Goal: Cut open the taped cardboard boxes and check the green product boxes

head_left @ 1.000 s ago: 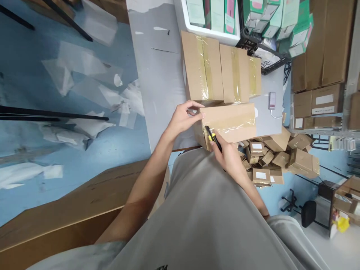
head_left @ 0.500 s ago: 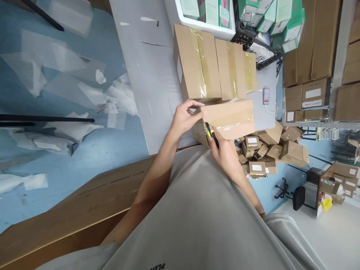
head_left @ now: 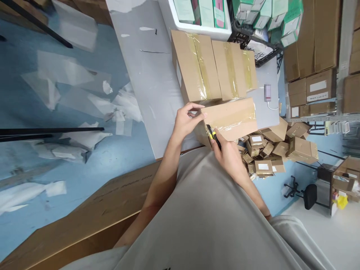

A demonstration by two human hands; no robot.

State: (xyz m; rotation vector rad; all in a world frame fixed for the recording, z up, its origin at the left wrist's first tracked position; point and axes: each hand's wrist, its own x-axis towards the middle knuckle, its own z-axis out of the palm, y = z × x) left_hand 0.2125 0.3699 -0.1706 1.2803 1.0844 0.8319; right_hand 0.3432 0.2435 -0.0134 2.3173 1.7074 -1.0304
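Observation:
A taped cardboard box (head_left: 233, 112) lies at the table's near edge, clear tape running along its top. My left hand (head_left: 187, 118) grips its left corner, thumb on the top and fingers along the far side. In my right hand (head_left: 229, 153) is a black and yellow utility knife (head_left: 214, 135). The knife's tip touches or hovers at the box's taped left end; which of the two I cannot tell. Just beyond stand a larger taped carton (head_left: 197, 67) and a narrower taped carton (head_left: 229, 69), side by side, with another behind to the right.
A white foam bin (head_left: 168, 22) and a black crate (head_left: 266, 56) of green-and-white packages stand at the back of the grey table (head_left: 143, 75). Small cartons (head_left: 263, 167) are heaped on the floor to the right. A large open carton (head_left: 107, 202) is at my left.
The whole view has shifted slightly. Both hands keep nearly the same place on the box, and the knife stays at its left end.

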